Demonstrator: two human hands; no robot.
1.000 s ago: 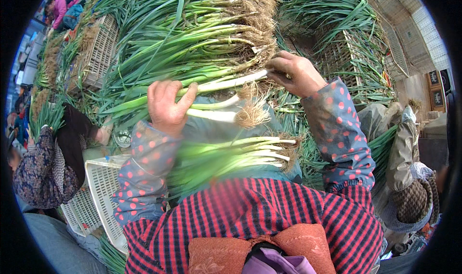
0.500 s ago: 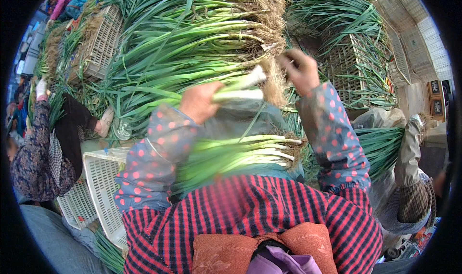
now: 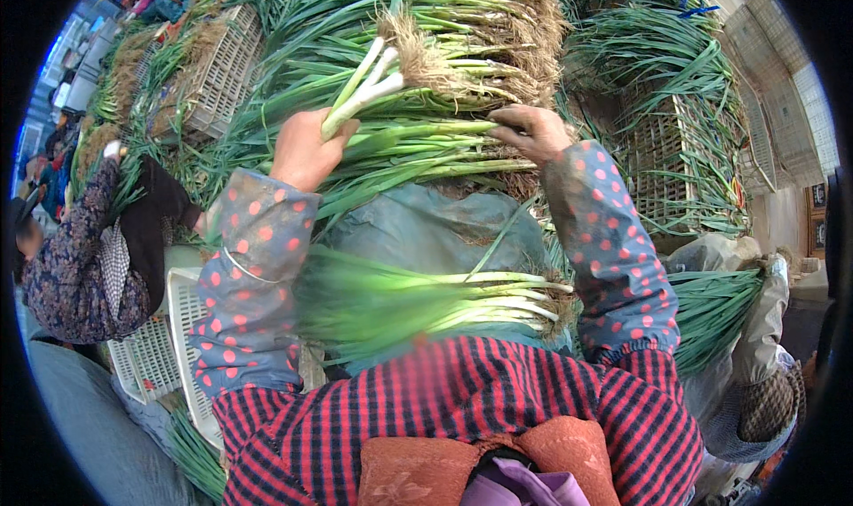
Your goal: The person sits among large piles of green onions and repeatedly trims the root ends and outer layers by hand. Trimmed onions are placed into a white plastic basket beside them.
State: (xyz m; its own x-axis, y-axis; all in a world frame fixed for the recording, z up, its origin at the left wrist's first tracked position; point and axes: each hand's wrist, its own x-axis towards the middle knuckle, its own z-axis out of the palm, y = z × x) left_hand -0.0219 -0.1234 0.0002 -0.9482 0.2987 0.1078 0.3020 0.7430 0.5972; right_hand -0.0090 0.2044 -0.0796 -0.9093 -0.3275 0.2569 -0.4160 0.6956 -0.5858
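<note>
My left hand (image 3: 311, 149) is closed around a few green onions (image 3: 369, 93); their white ends and brown roots point up and away from me. To its right, my right hand (image 3: 533, 135) pinches the white end of another green onion (image 3: 480, 127) at the near side of the big pile. That pile of green onions (image 3: 418, 62) lies with leaves to the left and roots to the right. A smaller bunch of green onions (image 3: 506, 300) rests across my lap, its leaves blurred at the left.
Grey-green plastic sheeting (image 3: 426, 226) lies between pile and lap. A white plastic crate (image 3: 187, 328) stands left of me; crates with onions stand farther left (image 3: 227, 71) and right (image 3: 666, 159). Co-workers sit at the left (image 3: 89, 275) and right (image 3: 755, 390).
My left hand has moved left and raised its green onions, roots now pointing away from me. My right hand has left those roots and shifted slightly to another onion in the pile.
</note>
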